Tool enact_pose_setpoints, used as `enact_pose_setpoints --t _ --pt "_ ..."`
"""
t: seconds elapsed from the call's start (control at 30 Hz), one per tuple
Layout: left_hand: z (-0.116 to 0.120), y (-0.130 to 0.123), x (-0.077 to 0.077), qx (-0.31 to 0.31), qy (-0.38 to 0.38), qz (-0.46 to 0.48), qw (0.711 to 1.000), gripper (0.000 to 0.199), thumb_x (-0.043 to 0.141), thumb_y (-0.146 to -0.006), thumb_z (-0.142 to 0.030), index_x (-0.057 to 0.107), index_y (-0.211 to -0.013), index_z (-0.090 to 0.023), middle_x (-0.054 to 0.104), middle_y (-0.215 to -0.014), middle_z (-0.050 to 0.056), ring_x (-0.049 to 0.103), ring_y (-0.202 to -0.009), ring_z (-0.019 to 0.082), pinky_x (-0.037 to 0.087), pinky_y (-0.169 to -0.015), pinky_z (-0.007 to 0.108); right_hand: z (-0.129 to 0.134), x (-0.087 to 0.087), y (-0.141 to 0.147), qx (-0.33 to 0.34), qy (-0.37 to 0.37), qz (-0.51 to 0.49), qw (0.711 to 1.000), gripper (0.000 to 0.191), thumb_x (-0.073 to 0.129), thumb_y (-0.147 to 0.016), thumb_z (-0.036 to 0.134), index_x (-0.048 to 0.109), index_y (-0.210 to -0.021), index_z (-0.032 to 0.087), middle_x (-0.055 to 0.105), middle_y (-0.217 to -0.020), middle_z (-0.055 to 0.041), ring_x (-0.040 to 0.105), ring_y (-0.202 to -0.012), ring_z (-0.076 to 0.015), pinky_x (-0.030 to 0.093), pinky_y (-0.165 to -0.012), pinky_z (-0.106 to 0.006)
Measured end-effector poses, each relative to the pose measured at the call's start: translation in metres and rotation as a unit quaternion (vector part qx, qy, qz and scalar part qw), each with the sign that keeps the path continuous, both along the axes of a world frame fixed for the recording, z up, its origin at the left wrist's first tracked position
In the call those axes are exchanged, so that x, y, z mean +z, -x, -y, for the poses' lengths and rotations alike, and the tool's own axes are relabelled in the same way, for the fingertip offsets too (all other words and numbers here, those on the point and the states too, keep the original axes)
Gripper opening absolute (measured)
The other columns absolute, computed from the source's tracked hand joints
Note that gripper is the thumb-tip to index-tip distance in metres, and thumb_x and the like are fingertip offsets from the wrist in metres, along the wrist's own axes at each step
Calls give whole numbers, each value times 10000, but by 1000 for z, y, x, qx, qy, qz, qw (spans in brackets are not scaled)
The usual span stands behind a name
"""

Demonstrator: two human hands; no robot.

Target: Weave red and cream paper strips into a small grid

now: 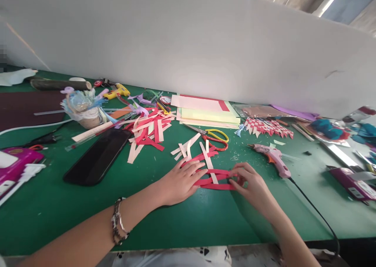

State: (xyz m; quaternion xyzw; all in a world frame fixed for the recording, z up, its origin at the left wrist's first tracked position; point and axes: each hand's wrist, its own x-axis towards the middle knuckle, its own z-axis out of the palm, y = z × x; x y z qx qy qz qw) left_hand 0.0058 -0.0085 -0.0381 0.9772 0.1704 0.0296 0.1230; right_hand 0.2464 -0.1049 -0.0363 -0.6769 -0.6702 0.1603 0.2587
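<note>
Red paper strips (219,186) lie side by side on the green table, and a pale pink paper strip (208,157) crosses them. My left hand (182,183) rests flat on the left part of the red strips, its fingers stretched out and covering their ends. At the right ends, my right hand (249,183) pinches a red strip between thumb and fingers; exactly which strips it grips is partly hidden. Just beyond the strips lie scissors (216,138) with red and yellow handles. A few loose pale strips (188,145) sit past my left fingers.
A heap of red and pink strips (147,132) and a black phone (98,156) lie to the left. Paper sheets (205,114) and a red-white woven paper piece (268,128) are farther back. On the right, a pink glue gun (273,157) trails its cord toward the front edge.
</note>
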Motion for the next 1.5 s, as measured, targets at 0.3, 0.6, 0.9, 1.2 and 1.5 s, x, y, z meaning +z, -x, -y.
enact_pose_setpoints --t 0.3,0.6,0.9,1.2,1.5 --pt "1 0 -10 14 -53 22 998 455 216 -947 -328 295 -1363 -161 314 -1429 58 256 -1312 222 167 -1050 405 2 22 34 63 -45 77 994 125 450 -863 257 550 -925 213 556 -947 -83 581 -768 -172 484 -611 -264" --pt "2 -2 13 -34 -79 95 992 390 402 -895 -272 405 -1278 -201 500 -1217 68 461 -1087 215 330 -916 362 -14 16 31 126 47 56 989 262 332 -878 97 545 -973 218 565 -912 -56 566 -768 -161 476 -674 -296" --pt "15 -3 8 -85 -119 41 988 423 542 -819 -411 500 -1166 -172 574 -1052 34 508 -900 184 356 -758 304 -37 33 14 264 117 78 954 230 455 -839 99 589 -947 252 511 -966 -42 544 -887 -158 465 -705 -254" --pt "15 -6 11 -63 -92 28 993 389 512 -836 -421 505 -1154 -197 572 -1082 28 517 -921 177 359 -757 293 -37 28 10 262 131 8 956 193 456 -849 113 566 -956 231 536 -1015 -39 568 -900 -130 477 -752 -241" --pt "17 -7 9 -58 -84 43 994 387 527 -832 -397 498 -1156 -187 571 -1038 33 515 -907 181 349 -779 295 -31 20 14 262 -22 162 951 222 363 -890 158 578 -935 193 609 -861 -62 592 -758 -164 495 -650 -290"
